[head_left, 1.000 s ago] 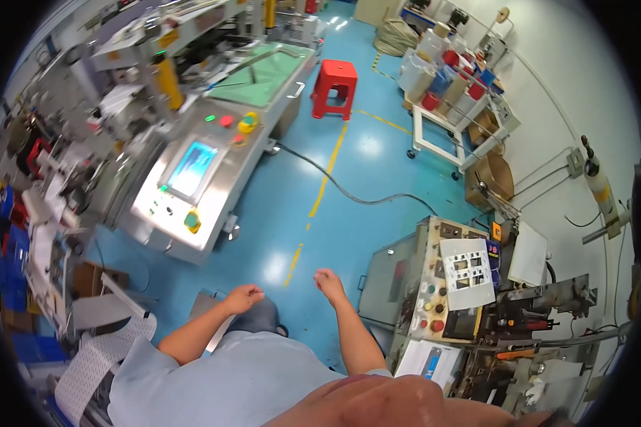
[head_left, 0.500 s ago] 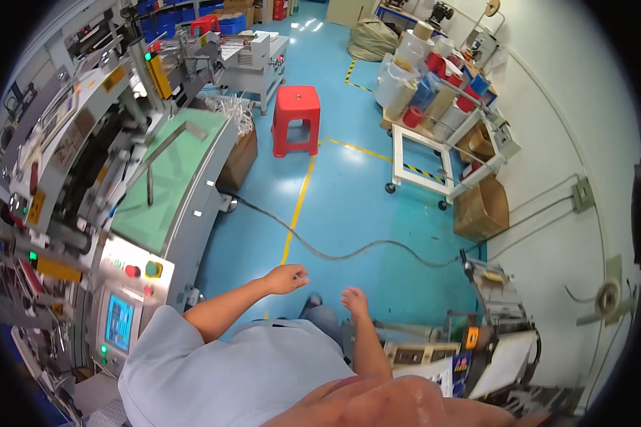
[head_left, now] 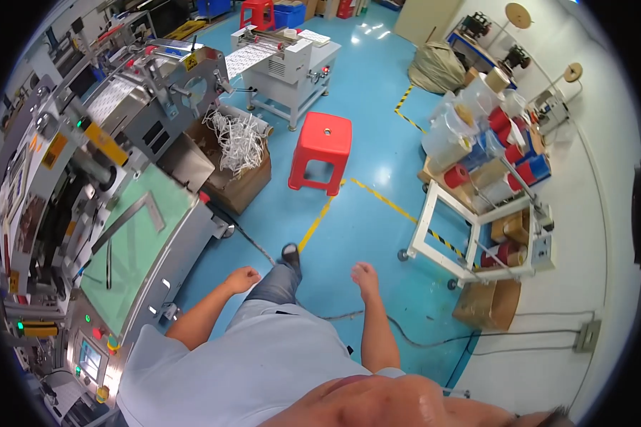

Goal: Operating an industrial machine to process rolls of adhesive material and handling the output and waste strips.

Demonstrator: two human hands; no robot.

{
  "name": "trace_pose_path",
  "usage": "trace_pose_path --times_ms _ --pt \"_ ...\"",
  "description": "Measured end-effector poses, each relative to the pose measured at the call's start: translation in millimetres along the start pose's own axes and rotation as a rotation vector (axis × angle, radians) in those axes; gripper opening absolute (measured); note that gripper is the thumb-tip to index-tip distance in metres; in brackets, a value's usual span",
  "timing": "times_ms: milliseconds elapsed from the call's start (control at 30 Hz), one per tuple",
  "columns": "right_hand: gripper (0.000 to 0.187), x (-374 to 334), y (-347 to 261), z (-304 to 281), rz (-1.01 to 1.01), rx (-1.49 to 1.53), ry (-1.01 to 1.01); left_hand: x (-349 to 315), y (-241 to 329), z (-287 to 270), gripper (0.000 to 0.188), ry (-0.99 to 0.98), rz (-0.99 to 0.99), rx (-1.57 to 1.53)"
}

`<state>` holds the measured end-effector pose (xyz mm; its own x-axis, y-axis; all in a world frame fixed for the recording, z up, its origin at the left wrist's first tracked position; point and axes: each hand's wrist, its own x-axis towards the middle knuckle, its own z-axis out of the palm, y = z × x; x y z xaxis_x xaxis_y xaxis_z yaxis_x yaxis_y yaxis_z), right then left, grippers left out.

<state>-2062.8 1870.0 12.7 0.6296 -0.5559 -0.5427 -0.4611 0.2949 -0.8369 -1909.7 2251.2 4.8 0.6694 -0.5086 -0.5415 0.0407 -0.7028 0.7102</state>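
Observation:
My left hand (head_left: 243,279) hangs at my left side with fingers loosely bent and nothing seen in it. It is nearest to the front edge of the machine with the green work surface (head_left: 149,206). On that surface lie a metal square (head_left: 132,215) and a thin dark rod (head_left: 109,265). My right hand (head_left: 365,277) is held out above the blue floor, touching nothing. Motion blurs its fingers and I see no object in it. One dark shoe (head_left: 290,255) shows ahead, between the hands and beyond them.
A red plastic stool (head_left: 325,146) stands ahead, left of a cardboard box's level with white strip scrap (head_left: 236,142). On the right are a white wheeled frame (head_left: 420,226), piled rolls (head_left: 488,135) and a carton (head_left: 486,304). A cable (head_left: 420,344) crosses the floor.
I have moved forward: the stool, scrap box and wheeled frame appear closer and lower. My hands have swung farther apart, and one leg has stepped ahead.

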Motion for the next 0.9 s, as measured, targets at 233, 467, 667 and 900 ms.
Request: trace_pose_path --times_ms 233,467,667,900 --pt "0.030 167 -86 15 -0.030 -0.001 -0.037 205 42 -41 0.027 0.004 0.020 0.015" --pt "0.024 251 -112 -48 0.346 -0.101 0.116 326 129 -116 0.031 0.100 -0.078 -0.290" --pt "0.016 355 -142 -40 0.533 -0.289 -0.089 356 89 -135 0.027 0.353 -0.263 -0.322" --pt "0.015 487 -220 57 0.349 -0.429 -0.290 308 58 -122 0.025 0.392 -0.545 -0.389"
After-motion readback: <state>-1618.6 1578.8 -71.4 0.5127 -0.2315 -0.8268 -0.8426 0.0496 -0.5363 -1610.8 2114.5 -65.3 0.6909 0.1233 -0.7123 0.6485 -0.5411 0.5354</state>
